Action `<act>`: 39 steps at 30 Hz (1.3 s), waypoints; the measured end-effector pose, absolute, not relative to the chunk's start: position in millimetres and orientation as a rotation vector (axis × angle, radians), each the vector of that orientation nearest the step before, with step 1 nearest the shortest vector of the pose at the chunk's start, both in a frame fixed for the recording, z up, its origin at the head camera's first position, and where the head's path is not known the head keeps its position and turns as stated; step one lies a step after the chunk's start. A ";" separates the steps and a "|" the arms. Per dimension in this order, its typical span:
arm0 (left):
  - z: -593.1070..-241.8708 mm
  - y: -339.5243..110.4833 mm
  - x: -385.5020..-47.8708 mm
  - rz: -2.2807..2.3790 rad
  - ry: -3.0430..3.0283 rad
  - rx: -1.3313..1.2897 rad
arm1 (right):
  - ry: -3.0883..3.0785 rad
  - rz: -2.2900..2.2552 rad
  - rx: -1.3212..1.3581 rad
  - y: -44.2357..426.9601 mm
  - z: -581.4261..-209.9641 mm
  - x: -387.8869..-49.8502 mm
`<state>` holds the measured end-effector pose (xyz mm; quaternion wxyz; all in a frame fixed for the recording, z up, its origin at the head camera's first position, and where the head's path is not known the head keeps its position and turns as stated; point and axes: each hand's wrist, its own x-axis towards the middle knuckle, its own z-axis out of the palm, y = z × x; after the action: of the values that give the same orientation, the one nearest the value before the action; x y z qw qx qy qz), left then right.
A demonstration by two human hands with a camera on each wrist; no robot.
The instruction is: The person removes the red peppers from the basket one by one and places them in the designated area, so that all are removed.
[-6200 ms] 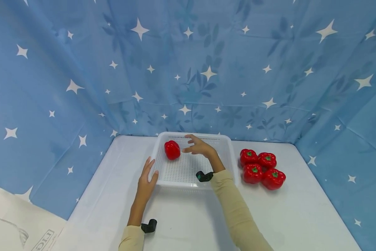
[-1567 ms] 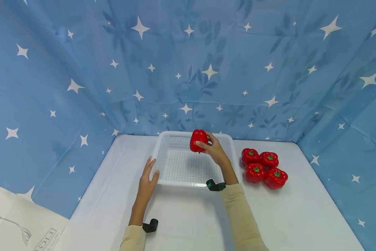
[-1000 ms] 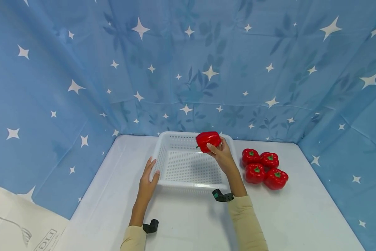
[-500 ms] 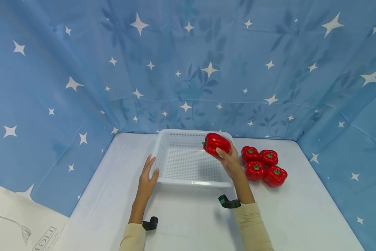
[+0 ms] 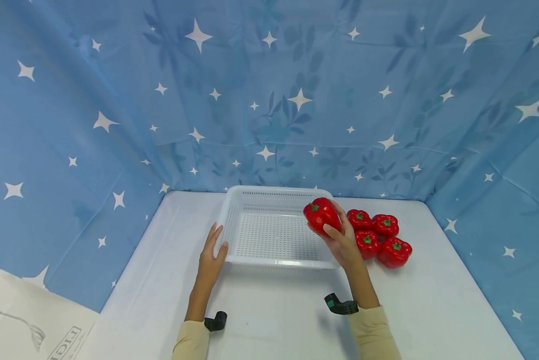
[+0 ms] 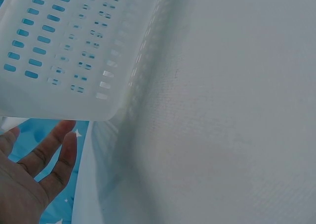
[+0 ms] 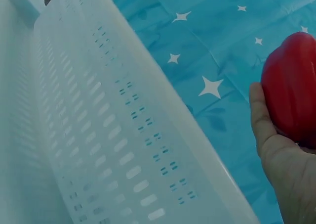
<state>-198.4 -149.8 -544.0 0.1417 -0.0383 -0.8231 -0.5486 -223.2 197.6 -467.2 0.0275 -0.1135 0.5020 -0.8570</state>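
A red bell pepper (image 5: 322,215), its green stem turned up and to the left, is held in my right hand (image 5: 345,246) above the right side of a white perforated basket (image 5: 269,263). In the right wrist view the thumb presses against the side of that pepper (image 7: 291,90); the other fingers are mostly hidden behind it. My left hand (image 5: 210,262) is at the basket's left front corner, fingers extended along the rim. The left wrist view has the left hand's fingers (image 6: 61,167) spread beside the basket's wall (image 6: 64,103).
Several more red bell peppers (image 5: 394,252) stand clustered on the white table (image 5: 260,320), right of the basket. A blue star-patterned curtain (image 5: 269,100) rises behind the table's far edge. Each wrist wears a black camera mount, such as the right one (image 5: 340,304).
The pepper, earlier lying in the basket's left part, was gripped by my right hand, lifted and carried right, turning so its stem faces up-left. My left hand stays at the basket's corner.
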 end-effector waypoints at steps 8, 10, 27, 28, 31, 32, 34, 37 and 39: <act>-545.4 -150.9 -198.4 -1.594 -2.365 -0.129 | 1.591 -2.669 -0.399 207.8 -479.1 -210.0; -545.6 -150.7 -198.7 -1.602 -2.364 -0.127 | 1.633 -2.671 -0.380 209.4 -482.7 -207.5; -545.0 -150.8 -199.4 -1.582 -2.384 -0.105 | 1.909 -2.814 -0.052 233.3 -471.4 -175.4; -544.8 -150.8 -199.2 -1.579 -2.384 -0.109 | 1.927 -2.828 -0.029 236.1 -471.6 -173.5; -544.2 -151.5 -199.6 -1.570 -2.384 -0.120 | 1.993 -2.866 -0.008 243.7 -473.4 -168.5; -543.7 -151.7 -199.6 -1.572 -2.384 -0.123 | 2.024 -2.872 -0.010 245.9 -474.4 -166.9; -543.3 -152.0 -199.7 -1.578 -2.382 -0.129 | 2.078 -2.882 0.000 250.0 -477.1 -163.4; -544.2 -152.2 -199.9 -1.580 -2.380 -0.135 | 2.128 -2.906 0.034 255.2 -482.6 -157.2; -544.7 -152.2 -199.6 -1.579 -2.380 -0.133 | 2.140 -2.924 0.075 257.8 -487.3 -152.5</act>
<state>-199.6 -152.2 -544.7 0.1407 -0.0461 -0.8241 -0.5467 -152.5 257.8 -487.3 -0.2390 0.0202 0.5735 -0.7833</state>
